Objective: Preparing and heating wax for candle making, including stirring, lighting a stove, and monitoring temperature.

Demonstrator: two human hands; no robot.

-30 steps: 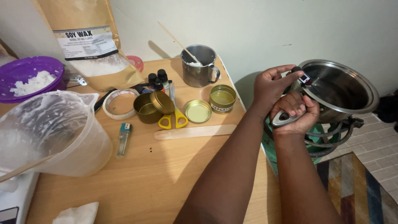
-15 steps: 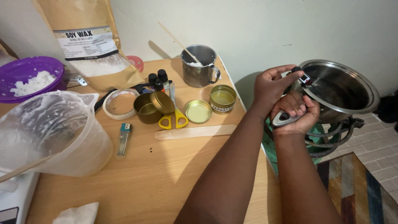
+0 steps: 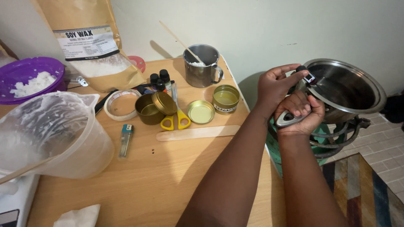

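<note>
While the right hand [image 3: 299,114] clenched the steel pot's grey handle [image 3: 288,119], left fingers [image 3: 290,69] pinched a small dark bottle [image 3: 307,76] beside the cluttered wooden desk [image 3: 168,168]; patterned rug [image 3: 370,189] below.

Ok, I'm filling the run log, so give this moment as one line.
left hand: tips small dark bottle over steel pot | right hand: grips pot handle | pot on burner beside table

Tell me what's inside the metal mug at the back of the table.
The metal mug holds a wooden stick leaning out over its rim, with some white flakes against the wall. Its bottom is hidden.
</note>
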